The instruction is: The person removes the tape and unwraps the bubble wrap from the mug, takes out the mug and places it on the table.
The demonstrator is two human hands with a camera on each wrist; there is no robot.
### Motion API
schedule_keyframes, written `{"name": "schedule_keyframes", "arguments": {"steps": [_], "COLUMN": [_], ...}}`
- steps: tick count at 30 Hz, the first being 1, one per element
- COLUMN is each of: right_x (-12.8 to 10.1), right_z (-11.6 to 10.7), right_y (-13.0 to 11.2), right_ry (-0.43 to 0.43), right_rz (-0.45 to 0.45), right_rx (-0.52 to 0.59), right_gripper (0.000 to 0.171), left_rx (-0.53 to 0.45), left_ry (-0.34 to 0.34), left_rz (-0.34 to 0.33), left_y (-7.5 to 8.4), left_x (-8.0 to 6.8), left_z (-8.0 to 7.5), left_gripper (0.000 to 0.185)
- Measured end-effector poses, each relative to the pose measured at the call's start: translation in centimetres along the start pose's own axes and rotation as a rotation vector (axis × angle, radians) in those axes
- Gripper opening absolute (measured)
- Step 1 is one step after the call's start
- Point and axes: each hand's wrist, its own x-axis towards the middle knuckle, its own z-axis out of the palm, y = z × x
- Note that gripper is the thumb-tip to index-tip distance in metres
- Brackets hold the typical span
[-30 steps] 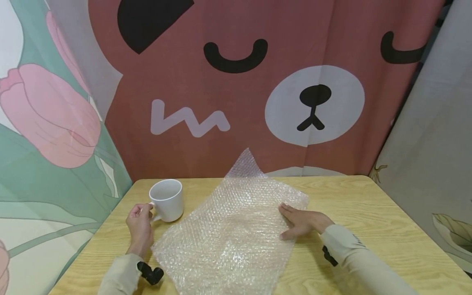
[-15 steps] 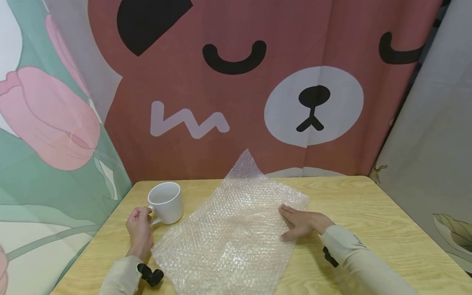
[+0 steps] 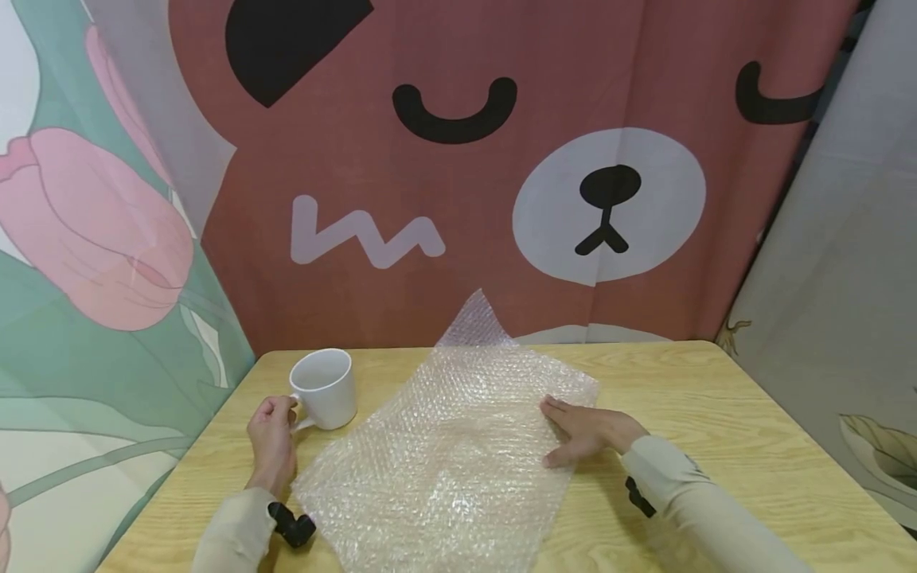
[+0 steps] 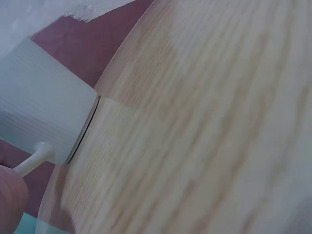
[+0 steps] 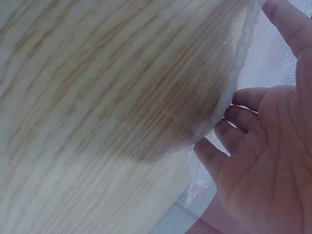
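Fingers of my left hand point(image 3: 271, 434) curl round the handle of the mug point(image 3: 325, 388), which stands upright on the table point(image 3: 716, 414) just left of the wrap point(image 3: 444, 454). My right hand point(image 3: 583, 434) lies flat, fingers straight, on the wrap's right edge.

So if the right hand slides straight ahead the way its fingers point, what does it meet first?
Only more bubble wrap: the right hand already rests on its edge, fingers pointing left across the sheet. The white mug probably lies off that line.
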Motion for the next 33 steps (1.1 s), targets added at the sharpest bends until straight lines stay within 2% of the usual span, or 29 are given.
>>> {"name": "schedule_keyframes", "arguments": {"steps": [8,14,16,23,27,29,33], "right_x": [-0.1,-0.3,-0.4,-0.2,-0.2,-0.5,-1.7], "right_z": [-0.1,-0.3,-0.2,-0.1,-0.4,-0.7,-1.5], "right_y": [0.0,0.2,0.3,0.8,0.9,1.0,1.2], "right_ry": [0.006,0.034,0.052,0.116,0.184,0.225,0.321], "right_rz": [0.005,-0.019,-0.035,-0.113,-0.153,-0.156,-0.154], "right_rx": [0.023,0.014,0.011,0.017,0.004,0.004,0.01], "right_gripper": [0.104,0.099,0.094,0.081,0.075,0.073,0.073], "left_rx": [-0.047,0.013,0.067,0.407,0.535,0.626,0.801], "left_ry": [-0.032,-0.053,-0.063,-0.095,-0.134,-0.147,-0.166], "left_rz": [-0.024,-0.008,0.007,0.018,0.039,0.081,0.211], "left_y": [0.2,0.2,0.2,1.1,2.0,2.5,3.3], "left_x": [0.0,-0.2,-0.2,-0.5,-0.6,-0.6,-0.7], "left_z": [0.2,0.0,-0.2,-1.3,-1.9,-2.2,-2.9], "left_gripper": [0.028,0.025,0.023,0.026,0.031,0.036,0.04]}}
